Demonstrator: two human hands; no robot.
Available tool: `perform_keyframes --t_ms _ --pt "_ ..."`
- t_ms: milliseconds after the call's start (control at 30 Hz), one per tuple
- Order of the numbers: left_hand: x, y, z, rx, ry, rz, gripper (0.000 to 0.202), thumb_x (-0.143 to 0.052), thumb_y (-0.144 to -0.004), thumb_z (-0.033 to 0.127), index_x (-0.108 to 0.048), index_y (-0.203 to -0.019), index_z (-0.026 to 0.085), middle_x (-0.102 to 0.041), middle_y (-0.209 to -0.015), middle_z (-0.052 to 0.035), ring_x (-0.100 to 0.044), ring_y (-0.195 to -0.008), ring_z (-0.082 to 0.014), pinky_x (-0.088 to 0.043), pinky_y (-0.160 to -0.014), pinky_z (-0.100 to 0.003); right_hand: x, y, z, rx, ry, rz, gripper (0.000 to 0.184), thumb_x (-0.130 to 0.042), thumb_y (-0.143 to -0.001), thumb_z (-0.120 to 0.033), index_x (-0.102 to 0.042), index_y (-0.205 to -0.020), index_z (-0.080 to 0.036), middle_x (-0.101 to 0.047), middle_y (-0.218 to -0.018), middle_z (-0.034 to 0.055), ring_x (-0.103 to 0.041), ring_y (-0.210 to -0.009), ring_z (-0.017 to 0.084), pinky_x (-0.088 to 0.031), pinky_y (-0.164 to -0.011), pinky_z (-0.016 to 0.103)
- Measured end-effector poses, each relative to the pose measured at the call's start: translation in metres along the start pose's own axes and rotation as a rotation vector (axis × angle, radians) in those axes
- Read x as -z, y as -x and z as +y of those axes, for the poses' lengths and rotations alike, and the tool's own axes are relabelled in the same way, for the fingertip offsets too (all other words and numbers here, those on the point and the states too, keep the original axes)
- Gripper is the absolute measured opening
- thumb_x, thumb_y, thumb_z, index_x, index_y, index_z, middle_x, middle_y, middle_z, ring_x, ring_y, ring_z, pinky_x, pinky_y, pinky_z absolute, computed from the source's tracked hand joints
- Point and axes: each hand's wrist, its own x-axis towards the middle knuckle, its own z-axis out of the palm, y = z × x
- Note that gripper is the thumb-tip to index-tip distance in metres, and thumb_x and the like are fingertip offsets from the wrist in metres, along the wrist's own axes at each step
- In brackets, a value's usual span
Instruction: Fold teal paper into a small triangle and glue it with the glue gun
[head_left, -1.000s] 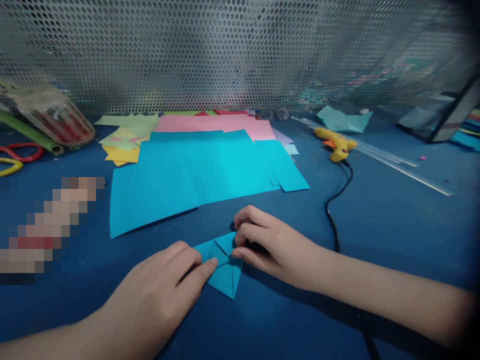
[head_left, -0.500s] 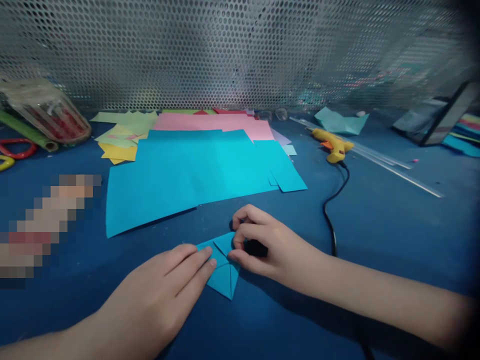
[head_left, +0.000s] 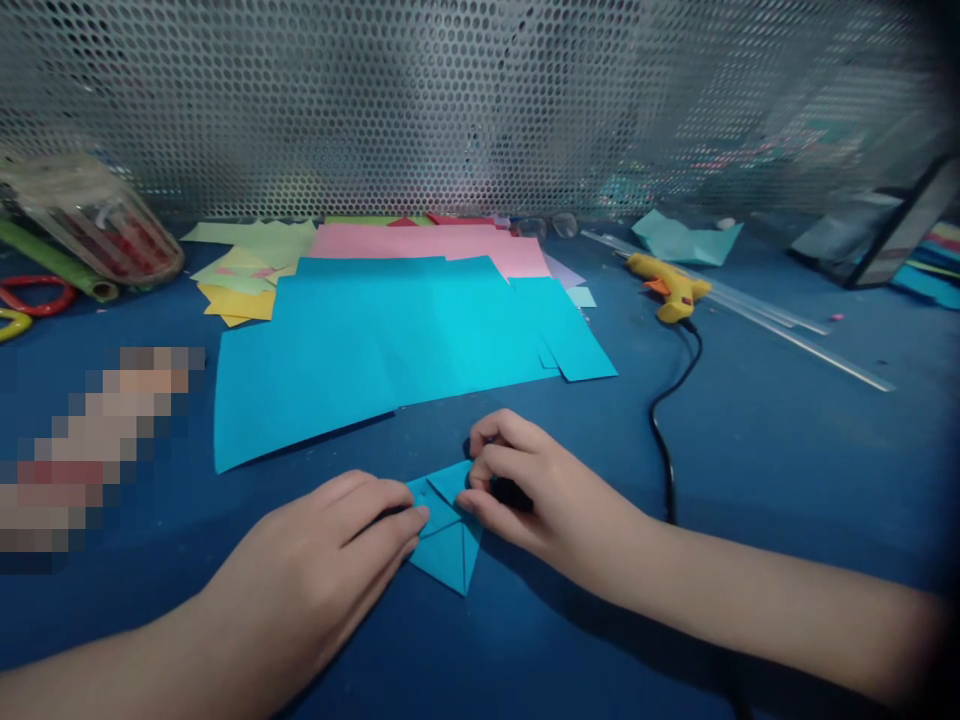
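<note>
A small folded piece of blue paper (head_left: 448, 550) lies on the blue table between my hands, with crease lines and flaps showing on its upper face. My left hand (head_left: 330, 560) rests at its left side, fingers together and fingertips on the paper's left edge. On the other side, my right hand (head_left: 517, 485) pinches the paper's upper right edge between thumb and curled fingers. Part of the paper is hidden under the fingertips of both hands. Just beyond my hands lie large overlapping blue paper sheets (head_left: 382, 330).
A yellow glue gun (head_left: 675, 287) with a black cord (head_left: 658, 420) lies at right beside clear sticks (head_left: 802, 345). Pink paper (head_left: 427, 240) and yellow scraps (head_left: 238, 304) lie behind the sheets. A jar (head_left: 105, 220) and red scissor handle (head_left: 37, 294) are at left. A pixelated patch covers something at left.
My left hand's fingers have drawn back slightly and bent, uncovering more of the folded paper's left part. My right hand keeps its pinch in nearly the same spot.
</note>
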Motion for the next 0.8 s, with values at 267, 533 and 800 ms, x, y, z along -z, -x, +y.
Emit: perform_keyframes --t_ms 267,533,800 --pt "-0.003 0.001 -0.002 0.039 0.003 -0.01 0.031 -0.04 -0.102 0.017 -0.069 -0.108 0.014 -0.072 -0.096 -0.0087 -0.068 -0.082 -0.0205 -0.059 -0.07 -0.032 -0.003 0.002 0.002 -0.008 0.039 0.024 0.016 -0.058 -0.092 -0.017 -0.053 -0.077 -0.018 -0.054 -0.095 0.0077 -0.059 -0.082 0.017 -0.051 -0.069 0.031" --pt "-0.002 0.003 -0.005 -0.056 -0.158 -0.129 0.048 -0.027 -0.097 0.005 -0.068 -0.118 0.018 -0.066 -0.127 -0.0157 -0.07 -0.082 -0.0212 -0.06 -0.067 -0.035 -0.002 0.003 0.0 0.067 0.164 0.042 0.013 -0.056 -0.092 -0.016 -0.052 -0.08 -0.019 -0.057 -0.097 0.0101 -0.06 -0.085 0.021 -0.052 -0.069 0.034" --pt "0.002 0.0 0.005 -0.196 -0.279 -0.177 0.053 -0.032 -0.083 -0.007 -0.071 -0.115 0.01 -0.068 -0.124 -0.0147 -0.067 -0.092 -0.0251 -0.058 -0.071 -0.035 -0.001 0.008 -0.004 0.292 0.371 0.137 0.022 -0.041 -0.099 -0.012 -0.061 -0.092 -0.015 -0.061 -0.098 0.0114 -0.057 -0.082 0.018 -0.048 -0.069 0.03"
